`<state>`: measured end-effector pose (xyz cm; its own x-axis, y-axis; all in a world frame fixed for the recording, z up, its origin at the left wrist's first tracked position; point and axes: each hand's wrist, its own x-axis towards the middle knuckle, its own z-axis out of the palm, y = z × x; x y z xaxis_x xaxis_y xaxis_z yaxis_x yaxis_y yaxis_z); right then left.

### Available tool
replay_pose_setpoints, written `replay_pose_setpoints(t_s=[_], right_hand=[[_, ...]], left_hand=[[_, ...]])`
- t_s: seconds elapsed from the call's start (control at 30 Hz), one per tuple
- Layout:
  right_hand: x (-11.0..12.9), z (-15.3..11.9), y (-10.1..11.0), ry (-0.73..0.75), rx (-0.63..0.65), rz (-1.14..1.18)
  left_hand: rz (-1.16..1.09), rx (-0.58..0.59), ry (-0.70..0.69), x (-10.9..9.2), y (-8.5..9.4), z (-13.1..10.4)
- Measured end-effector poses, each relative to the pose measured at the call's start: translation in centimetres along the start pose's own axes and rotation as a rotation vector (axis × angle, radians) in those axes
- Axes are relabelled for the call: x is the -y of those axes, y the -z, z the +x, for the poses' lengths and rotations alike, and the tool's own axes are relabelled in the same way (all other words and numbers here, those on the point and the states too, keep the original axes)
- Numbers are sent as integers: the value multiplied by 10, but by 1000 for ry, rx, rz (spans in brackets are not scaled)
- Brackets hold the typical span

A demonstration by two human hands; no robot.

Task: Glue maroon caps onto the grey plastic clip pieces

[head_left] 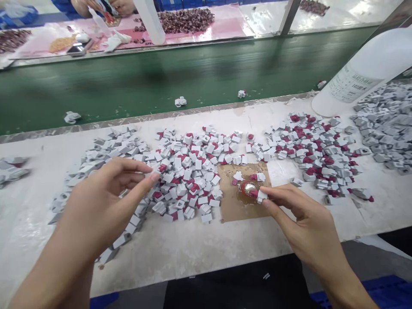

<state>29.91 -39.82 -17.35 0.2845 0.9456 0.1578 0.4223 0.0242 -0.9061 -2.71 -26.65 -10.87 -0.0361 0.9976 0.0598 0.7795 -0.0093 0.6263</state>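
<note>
My right hand [299, 219] pinches a small light-grey plastic piece with a dark red end [262, 196]. Its red end is at a shiny metal dome [249, 188], which sits in wet, clear fluid on a brown cardboard square [231, 210]. Two similar grey-and-red pieces lie beside the dome. Over the left edge of a pile of grey-and-red pieces [193, 171], my left hand [109, 193] has thumb and forefinger nearly together. Whatever may be between those fingertips blends with the pile behind.
All-grey pieces [112, 146] lie at left, more grey-and-red ones [309, 150] at right. A white bottle [360, 73] leans at the right. Behind runs a green belt [128, 81] carrying several pieces. Across it, another person's hands [124, 6] work near a dark red heap [180, 21].
</note>
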Motion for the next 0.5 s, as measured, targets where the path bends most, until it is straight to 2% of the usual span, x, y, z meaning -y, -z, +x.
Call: replay_pose_setpoints(t_s=[0.07, 0.17, 0.33, 0.43, 0.5], right_hand=[[1, 1, -1, 7, -1, -11], [5, 0, 1, -3, -15, -1], [16, -2, 9, -66, -66, 147], [18, 1, 13, -131, -30, 326], [16, 3, 15, -161, 6, 407]], left_hand=[[-124, 32, 32, -6, -5, -9], [-316, 153, 30, -15, -20, -23], [-684, 409, 73, -51, -63, -49], [-950, 545, 110, -76, -88, -60], [-1044, 605, 131, -87, -101, -63]])
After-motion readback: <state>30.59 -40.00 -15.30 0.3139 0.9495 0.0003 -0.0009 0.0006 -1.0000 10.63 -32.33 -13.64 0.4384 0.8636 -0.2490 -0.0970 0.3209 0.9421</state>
